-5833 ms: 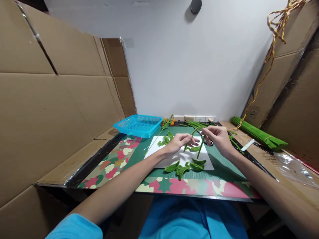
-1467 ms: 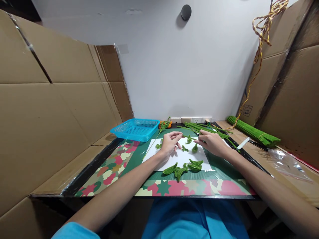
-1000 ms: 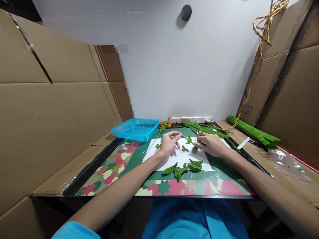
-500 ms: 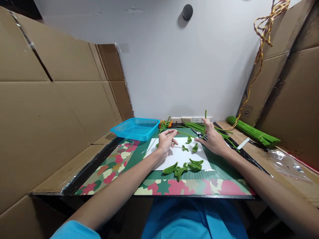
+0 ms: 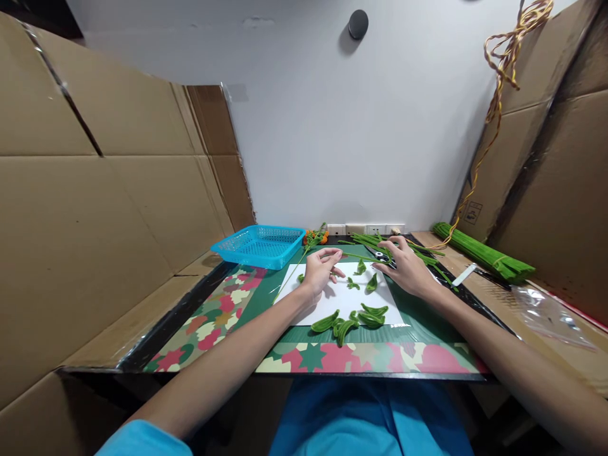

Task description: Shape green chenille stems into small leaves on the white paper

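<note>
My left hand (image 5: 321, 272) is closed in a pinch above the white paper (image 5: 308, 310). From its fingertips a thin green pipe cleaner (image 5: 356, 256) runs to the right, toward the other hand. My right hand (image 5: 401, 266) is beside the scissors (image 5: 380, 256), thumb and fingers apart, and whether it touches the handles is hard to see. On and around the paper lie several leaf shapes bent from green pipe cleaner, such as a long leaf (image 5: 325, 321) at the near edge and a small leaf (image 5: 372, 283) near my right hand.
A blue plastic basket (image 5: 256, 247) stands at the back left, beside an orange flower piece (image 5: 317, 237). Loose green pipe cleaners (image 5: 361, 239) lie behind the scissors. A thick bundle of them (image 5: 484, 252) and a clear plastic bag (image 5: 546, 313) are on the right. Cardboard walls flank the table.
My right hand has lowered slightly toward the scissors. The upright green pipe cleaner by its fingers no longer stands up. My left hand has shifted slightly right, still pinching its pipe cleaner.
</note>
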Demonstrator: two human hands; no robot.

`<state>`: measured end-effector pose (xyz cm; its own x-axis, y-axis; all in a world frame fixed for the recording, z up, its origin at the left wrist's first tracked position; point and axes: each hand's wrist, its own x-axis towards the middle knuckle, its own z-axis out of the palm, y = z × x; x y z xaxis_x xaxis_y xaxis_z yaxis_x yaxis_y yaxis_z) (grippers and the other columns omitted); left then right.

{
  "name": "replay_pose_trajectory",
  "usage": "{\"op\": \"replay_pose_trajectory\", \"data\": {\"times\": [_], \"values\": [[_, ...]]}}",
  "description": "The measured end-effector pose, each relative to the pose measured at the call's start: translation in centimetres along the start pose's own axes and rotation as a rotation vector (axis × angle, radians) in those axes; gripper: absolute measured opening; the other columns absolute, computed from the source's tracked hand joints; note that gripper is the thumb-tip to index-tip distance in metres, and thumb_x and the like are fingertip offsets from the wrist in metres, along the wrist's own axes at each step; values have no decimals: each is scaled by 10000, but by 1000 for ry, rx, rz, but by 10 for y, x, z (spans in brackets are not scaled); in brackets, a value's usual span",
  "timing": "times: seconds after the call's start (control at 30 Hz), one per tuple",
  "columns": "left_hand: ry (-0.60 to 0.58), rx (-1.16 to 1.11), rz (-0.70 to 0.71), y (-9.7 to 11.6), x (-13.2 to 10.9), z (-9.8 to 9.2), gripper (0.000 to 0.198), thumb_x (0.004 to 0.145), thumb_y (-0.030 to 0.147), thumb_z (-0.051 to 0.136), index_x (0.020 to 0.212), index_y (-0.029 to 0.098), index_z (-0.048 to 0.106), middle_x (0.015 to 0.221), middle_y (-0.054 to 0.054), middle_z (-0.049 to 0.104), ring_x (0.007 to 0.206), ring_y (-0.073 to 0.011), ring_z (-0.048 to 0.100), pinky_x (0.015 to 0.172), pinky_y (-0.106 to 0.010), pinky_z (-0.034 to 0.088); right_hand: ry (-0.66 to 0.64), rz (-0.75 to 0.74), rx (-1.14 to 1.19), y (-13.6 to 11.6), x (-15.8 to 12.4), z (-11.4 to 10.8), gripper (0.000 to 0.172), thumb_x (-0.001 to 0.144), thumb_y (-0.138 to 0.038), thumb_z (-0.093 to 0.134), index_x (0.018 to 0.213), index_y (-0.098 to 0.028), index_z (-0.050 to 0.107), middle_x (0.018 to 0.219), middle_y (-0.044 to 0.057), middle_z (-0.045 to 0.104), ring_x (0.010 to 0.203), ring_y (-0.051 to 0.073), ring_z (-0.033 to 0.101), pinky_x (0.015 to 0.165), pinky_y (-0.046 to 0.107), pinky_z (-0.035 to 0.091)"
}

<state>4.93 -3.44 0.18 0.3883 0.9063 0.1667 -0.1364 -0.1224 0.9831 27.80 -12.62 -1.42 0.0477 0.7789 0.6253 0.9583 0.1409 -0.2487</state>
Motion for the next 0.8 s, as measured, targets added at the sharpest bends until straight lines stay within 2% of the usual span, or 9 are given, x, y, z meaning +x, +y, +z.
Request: {"op": "replay_pose_trajectory", "data": {"times": [0.2, 0.47, 0.67, 0.8], "values": [[5, -3, 24, 1, 1, 0, 460, 744, 453, 808, 1012, 120, 638, 1090, -150, 745, 484, -99, 653, 345, -162, 392, -78, 77, -25, -2, 1, -4, 388, 998, -533, 522, 1214, -225, 618, 1139, 98, 665, 1011, 284, 652, 737, 345, 482], [-6, 7, 43, -1, 1, 1, 473, 726, 475, 807, 996, 122, 646, 1049, -132, 746, 469, -90, 633, 334, -152, 368, -70, 10, 17, 1, 1, 2, 324, 996, -497, 576, 1145, -219, 650, 1189, 80, 696, 1081, 265, 651, 814, 343, 471], [-40, 15, 41, 0, 1, 0, 484, 737, 495, 798, 1017, 131, 648, 1097, -138, 742, 481, -72, 624, 341, -154, 392, -32, -33, 29, -5, 1, -2, 354, 1007, -525, 542, 1083, -207, 679, 1130, 87, 721, 1052, 268, 658, 816, 344, 460], [-106, 23, 52, 1, 0, 2, 486, 749, 510, 789, 1022, 131, 654, 1066, -134, 748, 482, -70, 615, 341, -156, 395, -20, -59, 40, -8, -1, -6, 296, 1024, -446, 516, 992, -210, 691, 1044, 78, 727, 962, 246, 661, 759, 318, 431]]}}
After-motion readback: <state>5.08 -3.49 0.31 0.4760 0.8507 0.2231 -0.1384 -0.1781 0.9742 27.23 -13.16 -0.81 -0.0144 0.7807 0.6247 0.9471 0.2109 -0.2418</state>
